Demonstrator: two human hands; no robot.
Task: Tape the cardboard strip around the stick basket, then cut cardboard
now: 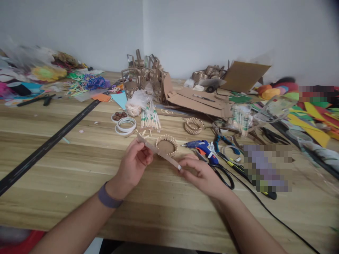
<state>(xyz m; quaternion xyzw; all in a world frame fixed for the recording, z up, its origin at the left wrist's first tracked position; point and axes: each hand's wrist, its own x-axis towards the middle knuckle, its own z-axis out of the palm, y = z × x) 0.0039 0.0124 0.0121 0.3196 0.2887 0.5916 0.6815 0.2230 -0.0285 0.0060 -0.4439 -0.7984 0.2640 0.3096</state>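
Observation:
Between my two hands a narrow brown cardboard strip is held slantwise above the table. My left hand pinches its upper left end, and my right hand grips the lower right end, where a small whitish bit shows near the fingertips. Just behind the strip sits a small round basket ring of short wooden sticks on a brown base, its front partly hidden by the strip. A similar stick ring stands farther back. Right of my hands lie a blue glue gun and black-handled scissors.
Rolls of white tape, a dish of brown beads and bundled sticks lie behind my left hand. Finished little baskets stand near the wall beside flattened cardboard. A black cord crosses the right side.

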